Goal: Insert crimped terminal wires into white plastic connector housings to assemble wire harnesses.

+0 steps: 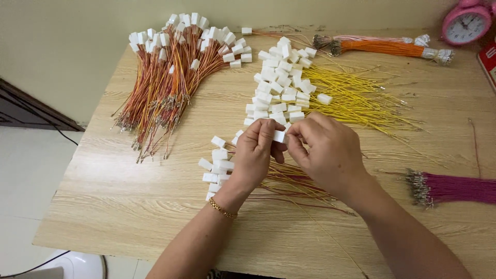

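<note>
Left hand (254, 154) and right hand (325, 150) meet at bench (129, 206) centre, fingertips of both pinched shut on one white connector (279, 136). Wrists angle in from 6 o'clock. Wire bundle (294, 181) lies beneath; yellow wires (356, 101) at 1 o'clock.

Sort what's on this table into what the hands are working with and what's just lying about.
In use: left hand, right hand, white plug, yellow wires, loose white plugs.
Lying about: pink clock, orange bundle, magenta bundle, finished pile.
</note>
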